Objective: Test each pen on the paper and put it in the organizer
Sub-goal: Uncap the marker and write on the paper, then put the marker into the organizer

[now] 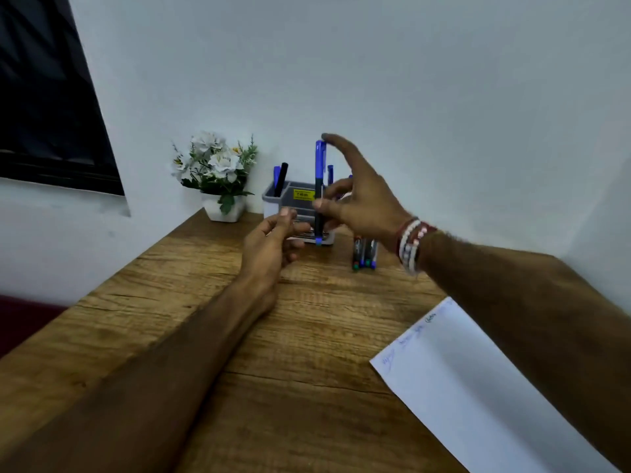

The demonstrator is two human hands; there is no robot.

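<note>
The right hand (362, 196) reaches in from the right of the organizer (272, 199). Its thumb and a finger pinch the pen (320, 172) at the dark barrel, and the forefinger stretches to the cap's top. The left hand (269, 247) hovers just before the organizer, loosely curled and holding nothing. The pen stands upright against the organizer's front (blue cap up, blue end down).

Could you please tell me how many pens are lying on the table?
3 pens lie side by side on the table, right of the organizer, under the right hand; the wrist may hide more.
</note>
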